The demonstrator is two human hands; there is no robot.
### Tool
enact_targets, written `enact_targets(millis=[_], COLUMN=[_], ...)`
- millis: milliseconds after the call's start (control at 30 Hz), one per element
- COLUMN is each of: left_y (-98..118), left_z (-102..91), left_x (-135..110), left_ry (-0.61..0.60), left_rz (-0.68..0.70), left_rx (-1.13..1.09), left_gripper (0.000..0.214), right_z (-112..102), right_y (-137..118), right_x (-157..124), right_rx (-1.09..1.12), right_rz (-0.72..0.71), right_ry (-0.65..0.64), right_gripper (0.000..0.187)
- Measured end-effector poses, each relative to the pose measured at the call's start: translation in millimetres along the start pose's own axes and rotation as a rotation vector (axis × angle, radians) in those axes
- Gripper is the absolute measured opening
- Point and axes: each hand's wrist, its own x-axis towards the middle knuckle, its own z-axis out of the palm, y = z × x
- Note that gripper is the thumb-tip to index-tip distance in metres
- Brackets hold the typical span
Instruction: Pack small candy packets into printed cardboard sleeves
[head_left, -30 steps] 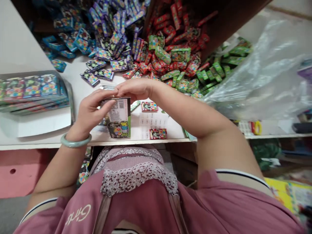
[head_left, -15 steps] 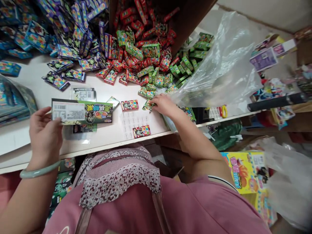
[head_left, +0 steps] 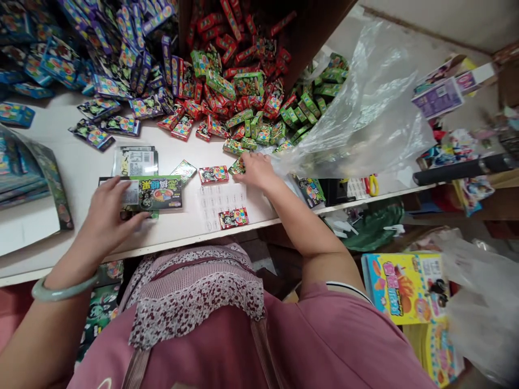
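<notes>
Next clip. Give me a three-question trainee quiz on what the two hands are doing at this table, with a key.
1. True or false: the left hand rests on the flat green pack lying on the white table.
2. Which colour is the small box at the right hand fingertips? A red, B green, C purple.
3. Fill in: the clear plastic bag lies to the ____ of the right hand.

Key:
1. True.
2. B; it sits at the near edge of the green pile.
3. Right.
</notes>
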Motion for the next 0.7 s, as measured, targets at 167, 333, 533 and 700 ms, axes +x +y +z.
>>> enact_targets(millis=[167,333,533,700], left_y=[0,-8,3,15], left_z=[17.0,23.3,-8.6,-31.4], left_x=[25,34,29,23], left_ry=[-0.228,-0.199,0.009,0.005], left_rz=[0.075,0.098,0.072,-0.003], left_rx=[0.125,0.038,-0.138,-0.110], left_gripper=[0.070,0.066,0.084,0.082], right_z=[-11,-10,3,7], right_y=[16,14,-24,-42], right_x=[-8,-10,-5,1], right_rx=[0.307,0.977,1.228,1.192], right_rz=[-0.071,-0.343,-0.559,-0.619], right_ry=[0.065,-0.061,-0.329,-0.378], right_gripper=[0.052,0.080,0.096,0.099])
